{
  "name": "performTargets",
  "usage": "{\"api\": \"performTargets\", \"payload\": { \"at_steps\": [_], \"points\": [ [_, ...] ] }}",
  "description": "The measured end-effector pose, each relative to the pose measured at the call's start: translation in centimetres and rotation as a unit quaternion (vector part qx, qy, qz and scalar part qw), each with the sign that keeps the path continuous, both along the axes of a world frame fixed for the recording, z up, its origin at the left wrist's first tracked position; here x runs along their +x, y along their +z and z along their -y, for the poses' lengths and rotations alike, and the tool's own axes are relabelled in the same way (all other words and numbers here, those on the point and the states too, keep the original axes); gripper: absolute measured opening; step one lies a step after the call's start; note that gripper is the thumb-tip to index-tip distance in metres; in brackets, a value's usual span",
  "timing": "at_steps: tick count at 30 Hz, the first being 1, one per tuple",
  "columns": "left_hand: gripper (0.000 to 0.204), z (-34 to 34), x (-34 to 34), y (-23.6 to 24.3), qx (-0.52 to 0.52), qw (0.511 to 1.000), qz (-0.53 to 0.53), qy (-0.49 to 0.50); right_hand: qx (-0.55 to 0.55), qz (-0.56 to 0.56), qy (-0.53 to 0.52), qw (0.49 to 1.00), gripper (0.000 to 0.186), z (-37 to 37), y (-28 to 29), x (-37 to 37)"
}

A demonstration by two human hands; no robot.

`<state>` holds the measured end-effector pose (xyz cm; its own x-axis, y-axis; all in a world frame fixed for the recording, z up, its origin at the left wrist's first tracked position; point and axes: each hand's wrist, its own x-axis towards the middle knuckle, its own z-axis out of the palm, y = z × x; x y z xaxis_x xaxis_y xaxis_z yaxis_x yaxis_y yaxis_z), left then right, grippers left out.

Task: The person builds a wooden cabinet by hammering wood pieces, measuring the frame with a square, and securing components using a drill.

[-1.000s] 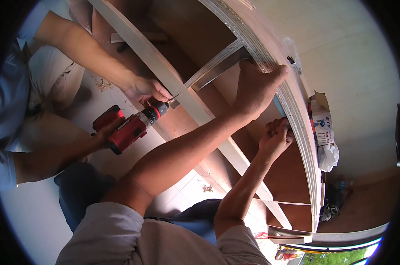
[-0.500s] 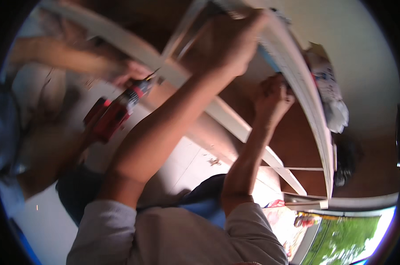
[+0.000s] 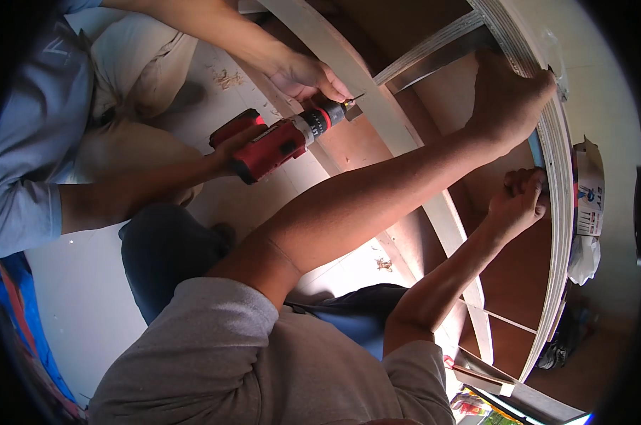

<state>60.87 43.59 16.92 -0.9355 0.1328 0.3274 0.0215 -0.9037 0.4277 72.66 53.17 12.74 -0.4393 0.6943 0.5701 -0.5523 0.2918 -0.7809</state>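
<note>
My left hand (image 3: pixel 508 103) reaches across to the layered edge of a curved plywood frame (image 3: pixel 552 212), its fingers wrapped over the edge and partly hidden. Below it, my right hand (image 3: pixel 517 204) is closed against the inner side of the same edge; what sits in its curled fingers is hidden. To the left, another person grips a red cordless drill (image 3: pixel 274 145) by its body. That person's other hand (image 3: pixel 317 79) is at the chuck, where a thin bit (image 3: pixel 357 97) points toward a pale wooden rail (image 3: pixel 366 88).
A plywood crosspiece (image 3: pixel 433 46) joins the rail to the curved edge. Beyond that edge lie a printed box (image 3: pixel 589 188) and a clear plastic bag (image 3: pixel 584 261). Wood shavings (image 3: pixel 384 264) are scattered on the tiled floor. The other person's bent knee (image 3: pixel 136 152) is at the left.
The whole view has swung, carrying the frame, drill and hands rightward and sharpening the picture. Both my hands stay at the plywood edge. The other person's hand remains near the drill's chuck.
</note>
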Motion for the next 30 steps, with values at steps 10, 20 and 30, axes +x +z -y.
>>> {"api": "performTargets", "payload": {
  "at_steps": [10, 20, 30],
  "points": [
    [0.043, 0.14, 0.39, 0.32, 0.009, 0.999, 0.023, 0.025, 0.028, 0.018, 0.040, 0.999, 0.034, -0.53, -0.06, 0.34],
    [0.039, 0.55, 0.21, 0.12, -0.030, 0.999, 0.009, -0.021, 0.036, 0.015, 0.045, 0.998, 0.037, -1.26, -0.26, 0.39],
    [0.038, 0.56, 0.26, 0.05, -0.040, 0.999, -0.002, -0.002, 0.031, 0.012, 0.047, 0.998, 0.037, -0.89, -0.18, 0.32]
  ]
}}
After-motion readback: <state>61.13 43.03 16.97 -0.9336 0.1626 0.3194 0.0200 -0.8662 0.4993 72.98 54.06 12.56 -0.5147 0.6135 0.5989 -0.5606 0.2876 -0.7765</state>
